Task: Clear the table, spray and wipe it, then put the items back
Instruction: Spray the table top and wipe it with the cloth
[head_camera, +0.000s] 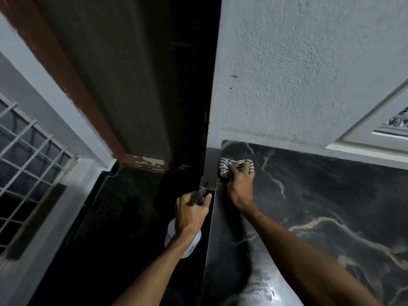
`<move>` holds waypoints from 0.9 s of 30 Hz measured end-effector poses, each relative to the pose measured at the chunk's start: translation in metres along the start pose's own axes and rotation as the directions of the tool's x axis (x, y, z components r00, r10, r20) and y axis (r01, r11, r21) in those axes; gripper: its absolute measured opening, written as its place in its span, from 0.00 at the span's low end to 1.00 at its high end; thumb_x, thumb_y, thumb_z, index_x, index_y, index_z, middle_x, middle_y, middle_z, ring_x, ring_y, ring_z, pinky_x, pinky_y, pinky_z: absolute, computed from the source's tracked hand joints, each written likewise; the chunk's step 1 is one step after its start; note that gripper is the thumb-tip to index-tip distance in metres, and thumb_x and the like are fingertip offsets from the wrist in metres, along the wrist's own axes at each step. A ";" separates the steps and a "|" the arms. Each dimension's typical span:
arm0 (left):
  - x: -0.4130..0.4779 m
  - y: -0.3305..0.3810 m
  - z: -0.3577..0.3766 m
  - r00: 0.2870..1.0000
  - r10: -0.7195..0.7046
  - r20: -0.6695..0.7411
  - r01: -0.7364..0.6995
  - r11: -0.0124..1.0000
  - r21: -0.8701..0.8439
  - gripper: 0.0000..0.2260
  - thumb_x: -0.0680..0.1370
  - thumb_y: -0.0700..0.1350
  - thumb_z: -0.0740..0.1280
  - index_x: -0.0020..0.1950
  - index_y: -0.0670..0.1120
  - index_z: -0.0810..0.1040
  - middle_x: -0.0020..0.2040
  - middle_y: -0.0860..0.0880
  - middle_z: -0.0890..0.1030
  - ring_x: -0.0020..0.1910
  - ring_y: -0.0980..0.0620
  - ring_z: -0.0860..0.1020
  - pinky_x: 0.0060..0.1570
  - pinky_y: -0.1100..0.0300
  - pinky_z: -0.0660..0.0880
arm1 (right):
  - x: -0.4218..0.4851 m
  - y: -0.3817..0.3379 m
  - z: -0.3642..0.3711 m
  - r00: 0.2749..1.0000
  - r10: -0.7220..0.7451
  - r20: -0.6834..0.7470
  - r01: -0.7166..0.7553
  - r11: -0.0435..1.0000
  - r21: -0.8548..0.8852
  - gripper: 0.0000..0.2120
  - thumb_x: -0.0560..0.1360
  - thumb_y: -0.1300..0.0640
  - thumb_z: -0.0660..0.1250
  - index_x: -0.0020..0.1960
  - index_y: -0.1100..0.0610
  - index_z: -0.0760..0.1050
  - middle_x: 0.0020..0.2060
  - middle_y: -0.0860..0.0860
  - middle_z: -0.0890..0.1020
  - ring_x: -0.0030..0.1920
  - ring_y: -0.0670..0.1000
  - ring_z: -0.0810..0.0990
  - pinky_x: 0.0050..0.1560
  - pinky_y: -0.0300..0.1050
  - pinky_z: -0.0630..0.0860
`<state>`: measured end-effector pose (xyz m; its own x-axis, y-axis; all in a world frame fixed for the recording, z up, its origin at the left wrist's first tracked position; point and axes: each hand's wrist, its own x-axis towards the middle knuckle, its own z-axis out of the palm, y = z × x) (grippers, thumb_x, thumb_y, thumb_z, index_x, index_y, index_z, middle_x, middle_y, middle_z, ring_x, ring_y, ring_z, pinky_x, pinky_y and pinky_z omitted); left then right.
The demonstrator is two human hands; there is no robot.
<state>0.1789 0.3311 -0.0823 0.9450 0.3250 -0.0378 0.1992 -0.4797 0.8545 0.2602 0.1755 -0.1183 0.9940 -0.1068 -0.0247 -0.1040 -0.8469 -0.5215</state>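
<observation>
Now the right hand [240, 184] presses a striped cloth [227, 166] onto the table [331, 206]; beside the table's edge, the left hand [191, 212] grasps a spray bottle [172, 237].

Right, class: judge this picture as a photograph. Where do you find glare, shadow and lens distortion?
Head view: glare sits on the glossy table near the bottom edge; the right hand on the striped cloth and its arm throw a dark shadow across the marble; the floor beside the spray bottle in the left hand is nearly black; the wide-angle lens splays wall and door edges.
</observation>
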 end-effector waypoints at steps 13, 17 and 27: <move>0.051 0.020 0.023 0.989 0.145 -0.028 -0.145 0.989 -0.007 0.16 0.71 0.48 0.78 0.31 0.43 0.75 0.28 0.50 0.79 0.31 0.49 0.79 0.34 0.53 0.77 | 0.085 0.003 -0.002 0.984 -0.168 0.054 0.173 0.979 -0.111 0.27 0.77 0.62 0.59 0.74 0.48 0.69 0.74 0.58 0.64 0.67 0.65 0.65 0.68 0.59 0.71; 0.044 0.029 0.019 0.986 0.163 -0.036 -0.163 0.987 -0.008 0.17 0.72 0.48 0.78 0.31 0.42 0.75 0.28 0.48 0.79 0.31 0.48 0.79 0.36 0.51 0.77 | 0.078 0.024 -0.024 0.998 0.062 0.011 -0.060 0.988 -0.140 0.28 0.78 0.63 0.58 0.77 0.50 0.64 0.74 0.60 0.61 0.71 0.69 0.62 0.72 0.64 0.66; -0.052 0.068 0.018 0.994 0.094 0.061 -0.095 0.995 0.019 0.17 0.73 0.48 0.77 0.31 0.42 0.76 0.29 0.49 0.80 0.33 0.49 0.80 0.38 0.54 0.78 | -0.100 0.130 -0.099 0.992 0.005 0.129 0.003 0.998 -0.062 0.29 0.74 0.63 0.63 0.74 0.48 0.71 0.73 0.57 0.66 0.70 0.62 0.67 0.75 0.52 0.66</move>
<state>0.1476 0.2669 -0.0313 0.9735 0.2283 0.0115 0.1129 -0.5238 0.8443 0.1439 0.0246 -0.0995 0.9897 -0.0431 -0.1367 -0.1028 -0.8779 -0.4677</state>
